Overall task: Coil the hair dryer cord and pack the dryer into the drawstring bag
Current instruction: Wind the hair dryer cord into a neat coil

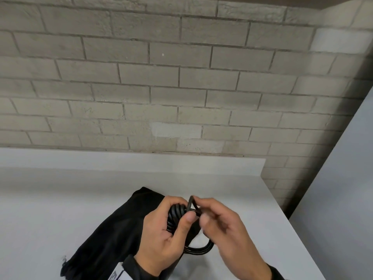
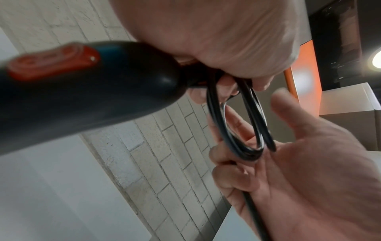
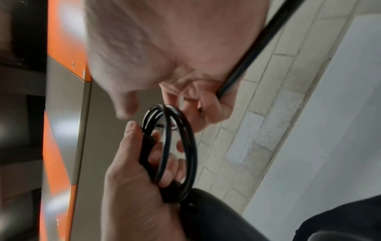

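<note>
Left hand (image 1: 167, 229) grips coiled cord (image 1: 177, 217); right hand (image 1: 224, 227) pinches loop; black bag (image 1: 113, 235) on table (image 1: 60, 199).

We see a grey brick wall (image 1: 181, 77) w/ a white table (image 1: 60, 209) butted against its foot. Right of the table, a pale panel (image 1: 343, 178). Orange-edged cabinet (image 3: 59, 48) & a round lamp (image 2: 376, 60) glowing, further right.

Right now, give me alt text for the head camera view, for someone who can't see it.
Two hands coil a black cord above a white table: the left hand grips the gathered loops and the right hand pinches a loop onto them. A black drawstring bag lies on the table under the left hand, and a grey brick wall stands behind.
</note>
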`<action>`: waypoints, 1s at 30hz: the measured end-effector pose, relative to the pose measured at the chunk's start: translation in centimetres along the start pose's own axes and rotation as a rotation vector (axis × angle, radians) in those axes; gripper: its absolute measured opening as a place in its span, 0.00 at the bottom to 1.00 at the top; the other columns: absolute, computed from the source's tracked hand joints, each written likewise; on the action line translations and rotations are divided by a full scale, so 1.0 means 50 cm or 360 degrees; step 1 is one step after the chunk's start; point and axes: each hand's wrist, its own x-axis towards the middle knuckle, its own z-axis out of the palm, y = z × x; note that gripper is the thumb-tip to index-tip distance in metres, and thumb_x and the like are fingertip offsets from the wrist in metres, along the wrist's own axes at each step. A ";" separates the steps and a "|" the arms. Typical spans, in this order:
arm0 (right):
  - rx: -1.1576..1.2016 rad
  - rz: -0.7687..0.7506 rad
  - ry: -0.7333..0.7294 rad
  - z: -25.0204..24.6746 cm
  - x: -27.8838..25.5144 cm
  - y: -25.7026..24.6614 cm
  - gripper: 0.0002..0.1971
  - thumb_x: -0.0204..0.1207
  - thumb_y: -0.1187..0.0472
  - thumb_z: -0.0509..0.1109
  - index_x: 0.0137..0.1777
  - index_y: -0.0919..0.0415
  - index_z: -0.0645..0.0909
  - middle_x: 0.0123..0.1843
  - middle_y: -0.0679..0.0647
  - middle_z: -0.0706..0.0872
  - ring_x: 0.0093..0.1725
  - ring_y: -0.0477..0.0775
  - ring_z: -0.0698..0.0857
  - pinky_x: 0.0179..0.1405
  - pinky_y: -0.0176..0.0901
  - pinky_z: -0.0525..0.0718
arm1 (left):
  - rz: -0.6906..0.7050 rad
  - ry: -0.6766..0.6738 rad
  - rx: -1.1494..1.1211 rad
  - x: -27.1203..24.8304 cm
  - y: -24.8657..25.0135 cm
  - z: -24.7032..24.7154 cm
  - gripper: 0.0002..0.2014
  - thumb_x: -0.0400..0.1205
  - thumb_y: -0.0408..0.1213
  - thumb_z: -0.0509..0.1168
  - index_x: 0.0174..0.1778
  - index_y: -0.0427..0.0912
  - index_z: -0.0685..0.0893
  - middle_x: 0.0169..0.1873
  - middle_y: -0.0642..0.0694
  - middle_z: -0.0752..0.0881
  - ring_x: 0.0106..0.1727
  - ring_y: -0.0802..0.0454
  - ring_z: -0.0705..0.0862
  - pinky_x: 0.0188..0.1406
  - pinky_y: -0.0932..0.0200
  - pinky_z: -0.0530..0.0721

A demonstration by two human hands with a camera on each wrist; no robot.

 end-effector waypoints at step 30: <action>-0.1614 -0.0731 0.0405 -0.020 0.000 0.026 0.19 0.87 0.45 0.53 0.47 0.50 0.84 0.30 0.44 0.83 0.26 0.48 0.77 0.20 0.44 0.77 | -0.0257 -0.0859 0.0504 0.062 0.063 -0.048 0.09 0.82 0.49 0.65 0.57 0.60 0.80 0.50 0.66 0.84 0.57 0.64 0.83 0.52 0.72 0.78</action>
